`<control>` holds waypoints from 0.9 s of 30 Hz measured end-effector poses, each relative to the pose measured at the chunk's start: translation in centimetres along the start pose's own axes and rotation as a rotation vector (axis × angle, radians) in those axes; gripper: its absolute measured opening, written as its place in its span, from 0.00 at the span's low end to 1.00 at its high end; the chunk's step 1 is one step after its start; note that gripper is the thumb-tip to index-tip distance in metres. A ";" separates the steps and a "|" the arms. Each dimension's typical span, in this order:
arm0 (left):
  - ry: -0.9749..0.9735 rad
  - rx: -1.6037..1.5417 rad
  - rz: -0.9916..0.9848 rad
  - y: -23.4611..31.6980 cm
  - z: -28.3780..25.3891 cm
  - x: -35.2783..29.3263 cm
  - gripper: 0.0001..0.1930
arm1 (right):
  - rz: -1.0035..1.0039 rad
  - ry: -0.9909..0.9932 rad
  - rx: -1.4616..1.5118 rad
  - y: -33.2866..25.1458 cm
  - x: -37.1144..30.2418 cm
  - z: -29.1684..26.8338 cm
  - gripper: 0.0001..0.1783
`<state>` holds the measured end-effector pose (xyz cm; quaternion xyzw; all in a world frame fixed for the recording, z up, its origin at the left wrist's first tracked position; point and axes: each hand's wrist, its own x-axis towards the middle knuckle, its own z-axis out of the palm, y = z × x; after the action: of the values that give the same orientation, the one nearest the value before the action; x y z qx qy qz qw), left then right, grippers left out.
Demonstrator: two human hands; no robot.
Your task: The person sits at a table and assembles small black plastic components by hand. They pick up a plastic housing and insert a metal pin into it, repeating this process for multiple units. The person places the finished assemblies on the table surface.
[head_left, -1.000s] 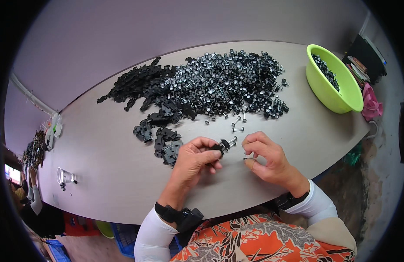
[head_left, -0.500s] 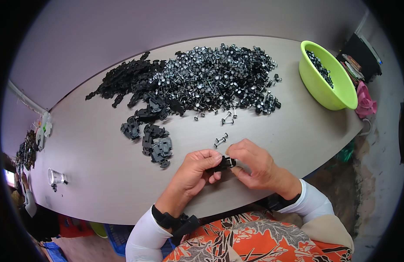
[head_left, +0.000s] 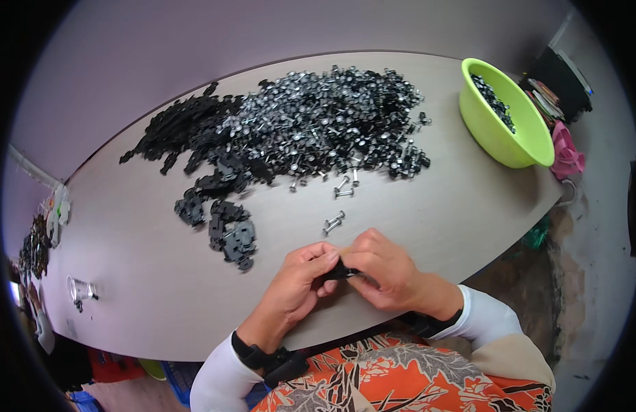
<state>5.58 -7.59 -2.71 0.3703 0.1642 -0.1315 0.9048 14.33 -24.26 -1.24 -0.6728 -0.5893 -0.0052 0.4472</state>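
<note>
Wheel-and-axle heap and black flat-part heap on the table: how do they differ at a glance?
The wheel-and-axle heap is the larger; the black flat-part heap covers less table.
The wheel-and-axle heap glints silver among black; the black flat-part heap looks dark nearly throughout.
The wheel-and-axle heap lies to the right, the black flat-part heap to the left.
Both are loose, jumbled piles, meeting where their edges touch.

One held part (head_left: 336, 271) — two axles (head_left: 333, 226) nearest it — one tabletop basin (head_left: 484, 132), one cup (head_left: 76, 289).
</note>
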 end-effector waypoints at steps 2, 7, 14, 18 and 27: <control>0.014 0.129 0.002 0.6 -0.3 -0.3 0.09 | 0.000 -0.031 -0.015 -0.3 0.7 0.0 0.26; 0.107 0.268 0.163 1.1 0.1 -0.5 0.06 | 0.157 -0.051 -0.122 4.0 1.9 -5.2 0.15; 0.117 0.269 0.166 1.6 -0.6 -0.2 0.06 | 0.161 -0.025 -0.559 9.9 2.5 -7.6 0.09; 0.123 0.284 0.159 1.4 -0.7 -0.3 0.07 | 0.197 -0.047 -0.281 7.6 1.6 -6.4 0.08; 0.079 0.302 0.097 1.3 -0.5 -0.3 0.08 | 0.679 0.108 0.056 5.6 -0.6 -7.4 0.06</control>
<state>5.71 -6.33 -2.11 0.5145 0.1598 -0.0961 0.8370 22.46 -28.72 -0.49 -0.8167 -0.3073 0.1245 0.4723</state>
